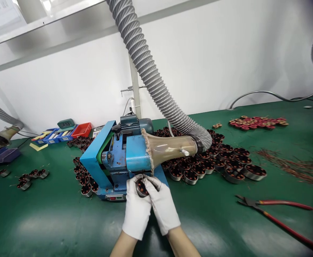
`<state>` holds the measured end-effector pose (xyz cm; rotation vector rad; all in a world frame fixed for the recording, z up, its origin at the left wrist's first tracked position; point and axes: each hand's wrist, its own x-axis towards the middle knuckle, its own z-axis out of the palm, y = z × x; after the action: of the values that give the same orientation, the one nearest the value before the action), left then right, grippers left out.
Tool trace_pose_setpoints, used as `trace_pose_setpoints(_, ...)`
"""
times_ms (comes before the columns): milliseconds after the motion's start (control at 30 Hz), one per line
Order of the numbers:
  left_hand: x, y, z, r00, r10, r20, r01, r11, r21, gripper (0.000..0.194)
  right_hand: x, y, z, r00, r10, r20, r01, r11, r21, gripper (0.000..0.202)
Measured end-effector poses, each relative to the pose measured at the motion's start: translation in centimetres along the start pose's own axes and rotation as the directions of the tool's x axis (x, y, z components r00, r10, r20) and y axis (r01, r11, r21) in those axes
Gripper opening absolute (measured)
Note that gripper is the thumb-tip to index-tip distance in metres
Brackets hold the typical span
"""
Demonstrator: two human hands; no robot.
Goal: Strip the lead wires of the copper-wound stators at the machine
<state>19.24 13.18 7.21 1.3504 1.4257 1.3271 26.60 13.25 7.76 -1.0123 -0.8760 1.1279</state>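
Both my hands wear white gloves and meet at the front of a blue belt-driven machine [139, 153]. Between them is a motor stator [141, 188], a metal ring with dark insides and copper windings. My left hand [137, 210] grips its left side. The fingers of my right hand [160, 200] are closed at its right upper edge, close to the machine's lower front. Whether thin wire ends are pinched there is too small to make out. A translucent funnel [172, 148] leads from the machine into a grey corrugated hose [156, 82].
Many similar stators [233, 164] crowd the green table right of and behind the machine; several more [24, 184] stand at left. Red-handled pliers [252, 203] lie open at right, near loose copper wire scraps [292, 166]. Pink rings [258, 123] and a red bin [82, 130] sit farther back.
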Motion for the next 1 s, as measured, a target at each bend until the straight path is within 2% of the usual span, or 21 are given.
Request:
trace_pose_setpoints(133,0.0,0.4,0.1,1.000,-0.018,0.009,0.019,1.000,-0.023,0.038,-0.1,-0.2,0.1,1.000,-0.013,-0.004,0.013,1.000,-0.013,0.022)
trace_pose_setpoints(233,-1.2,0.5,-0.2,0.999,-0.055,0.000,0.055,0.998,-0.045,0.039,-1.3,-0.4,-0.1,1.000,-0.031,0.007,0.031,0.999,-0.044,0.019)
trace_pose_setpoints(300,-2.5,0.0,-0.9,0.995,-0.101,-0.011,0.098,0.985,-0.141,0.040,-2.8,-0.4,-0.3,0.996,-0.087,0.023,0.089,0.991,-0.100,0.017)
trace_pose_setpoints(367,-3.7,-0.5,-1.8,0.986,-0.168,0.014,0.163,0.934,-0.317,0.042,-4.3,-0.3,-0.7,0.980,-0.195,0.028,0.197,0.965,-0.172,0.017)
trace_pose_setpoints(467,-4.9,-0.8,-3.7,0.946,-0.273,0.172,0.322,0.762,-0.561,0.036,-5.8,0.1,-1.6,0.940,-0.339,0.040,0.339,0.910,-0.238,0.020)
trace_pose_setpoints(533,-5.3,-0.2,-4.9,0.905,-0.300,0.300,0.424,0.629,-0.651,0.042,-6.1,0.6,-2.2,0.928,-0.366,0.062,0.369,0.888,-0.275,0.022)
trace_pose_setpoints(600,-5.6,0.9,-5.9,0.846,-0.298,0.441,0.532,0.436,-0.726,0.053,-6.0,1.4,-2.6,0.930,-0.354,0.096,0.365,0.869,-0.335,0.020)
trace_pose_setpoints(667,-5.8,2.0,-6.8,0.799,-0.274,0.536,0.597,0.252,-0.761,0.058,-6.0,2.5,-2.7,0.944,-0.291,0.158,0.331,0.849,-0.412,0.020)
trace_pose_setpoints(700,-5.8,2.4,-7.2,0.786,-0.260,0.560,0.610,0.182,-0.771,0.059,-6.1,3.1,-2.6,0.949,-0.245,0.199,0.311,0.834,-0.455,0.020)
trace_pose_setpoints(733,-5.9,2.7,-7.6,0.791,-0.253,0.557,0.601,0.154,-0.784,0.059,-6.3,3.6,-2.5,0.950,-0.201,0.241,0.299,0.811,-0.503,0.021)
trace_pose_setpoints(767,-5.9,2.8,-8.0,0.802,-0.251,0.542,0.587,0.164,-0.793,0.060,-6.6,4.1,-2.4,0.947,-0.165,0.276,0.296,0.780,-0.551,0.022)
trace_pose_setpoints(800,-5.8,2.6,-8.5,0.818,-0.261,0.513,0.567,0.214,-0.795,0.060,-6.9,4.5,-2.3,0.940,-0.140,0.311,0.307,0.742,-0.596,0.023)
trace_pose_setpoints(833,-5.7,2.3,-9.1,0.843,-0.280,0.458,0.532,0.320,-0.784,0.062,-7.2,4.7,-2.3,0.928,-0.127,0.349,0.333,0.699,-0.632,0.025)
trace_pose_setpoints(867,-5.4,1.7,-9.8,0.879,-0.303,0.369,0.476,0.504,-0.720,0.064,-7.4,4.9,-2.3,0.915,-0.123,0.385,0.366,0.658,-0.658,0.026)
trace_pose_setpoints(900,-5.1,0.9,-10.8,0.915,-0.314,0.254,0.404,0.715,-0.571,0.065,-7.6,4.9,-2.4,0.899,-0.120,0.421,0.399,0.622,-0.674,0.027)
trace_pose_setpoints(933,-4.7,-0.1,-11.9,0.948,-0.294,0.121,0.318,0.880,-0.352,0.066,-7.8,5.0,-2.6,0.884,-0.117,0.453,0.428,0.594,-0.682,0.027)
trace_pose_setpoints(967,-4.3,-1.1,-13.3,0.972,-0.236,-0.003,0.236,0.972,-0.005,0.064,-7.8,5.0,-2.8,0.873,-0.115,0.473,0.448,0.572,-0.687,0.028)
trace_pose_setpoints(1000,-3.9,-2.1,-14.9,0.970,-0.230,-0.073,0.239,0.957,0.166,0.061,-7.8,5.0,-3.0,0.865,-0.115,0.488,0.463,0.556,-0.690,0.029)
